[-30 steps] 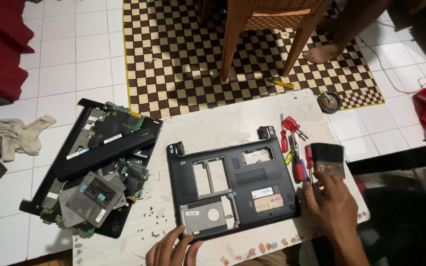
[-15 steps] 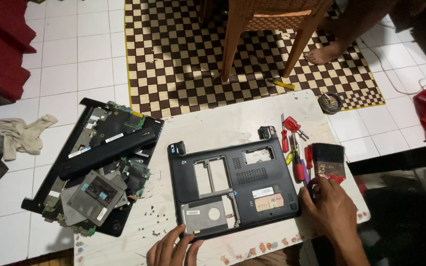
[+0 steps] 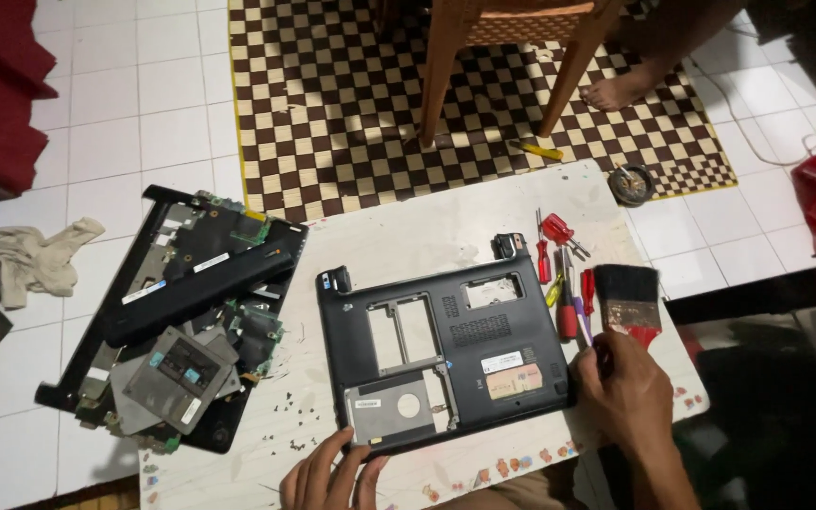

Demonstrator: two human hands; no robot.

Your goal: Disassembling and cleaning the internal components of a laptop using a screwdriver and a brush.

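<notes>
Black plastic laptop base shell (image 3: 446,354) lies on a white board (image 3: 408,236); left hand (image 3: 328,477), partly cropped, pinches its near edge, right hand (image 3: 620,382) rests curled beside red-handled screwdrivers (image 3: 564,283), its grasp hidden.

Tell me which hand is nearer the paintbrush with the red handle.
Right. The right hand rests just below the paintbrush, at its handle end. The left hand is far off, at the laptop base's front edge.
</notes>
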